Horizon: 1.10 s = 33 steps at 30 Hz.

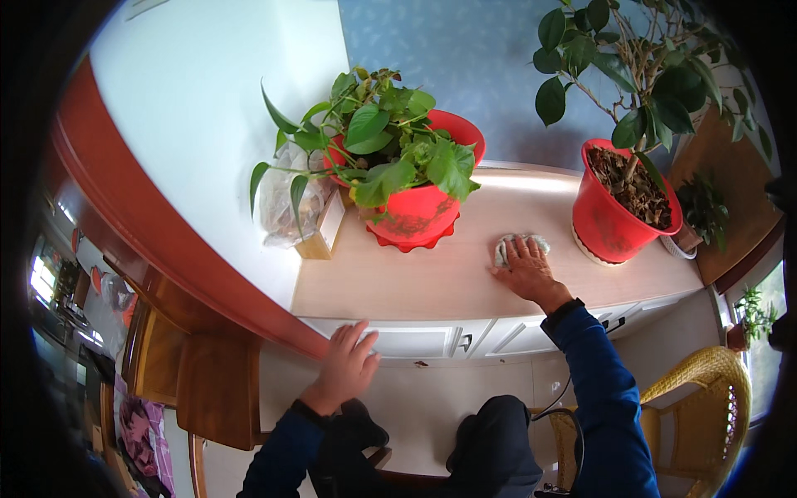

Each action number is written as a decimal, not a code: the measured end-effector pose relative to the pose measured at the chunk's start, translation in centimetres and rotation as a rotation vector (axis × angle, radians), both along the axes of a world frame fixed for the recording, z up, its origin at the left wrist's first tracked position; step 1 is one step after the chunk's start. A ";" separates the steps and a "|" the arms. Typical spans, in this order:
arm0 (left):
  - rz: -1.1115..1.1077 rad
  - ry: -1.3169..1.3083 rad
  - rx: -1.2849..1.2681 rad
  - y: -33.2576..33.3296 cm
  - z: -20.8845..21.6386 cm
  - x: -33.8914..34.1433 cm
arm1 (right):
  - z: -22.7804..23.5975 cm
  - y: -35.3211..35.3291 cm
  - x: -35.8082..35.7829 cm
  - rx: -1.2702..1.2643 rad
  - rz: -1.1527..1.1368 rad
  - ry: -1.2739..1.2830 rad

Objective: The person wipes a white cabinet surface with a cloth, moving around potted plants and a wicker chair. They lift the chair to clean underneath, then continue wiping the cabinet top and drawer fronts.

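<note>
My right hand [531, 272] lies on a crumpled pale grey-green cloth [503, 251], pressing it against the light wood top of a low cabinet [398, 286]. The cloth shows around the fingers, between two potted plants. To its left stands a red pot [418, 214] with a trailing leafy plant [369, 129], on a red scalloped saucer. A taller red pot [610, 212] holding a small woody tree is close to the right of my hand. My left hand [342, 365] hangs just in front of the cabinet's front edge, fingers spread, with nothing in it.
A clear plastic bag [286, 199] and a small wooden box [322, 231] sit against the white wall at the left. Cabinet doors [407, 342] face me. A yellow wicker chair [706, 390] stands right, a wooden chair [217, 390] left. A dark cable hangs beside my right forearm.
</note>
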<state>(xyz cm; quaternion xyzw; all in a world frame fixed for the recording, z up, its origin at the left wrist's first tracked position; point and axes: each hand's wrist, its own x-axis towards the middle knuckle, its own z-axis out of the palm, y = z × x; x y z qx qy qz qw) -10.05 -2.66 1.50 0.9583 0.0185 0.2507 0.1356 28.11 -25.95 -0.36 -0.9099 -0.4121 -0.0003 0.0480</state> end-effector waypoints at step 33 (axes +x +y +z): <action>0.022 0.182 -0.041 5.3 -0.8 12.9 | -1.1 2.8 16.4 0.063 -0.107 -0.207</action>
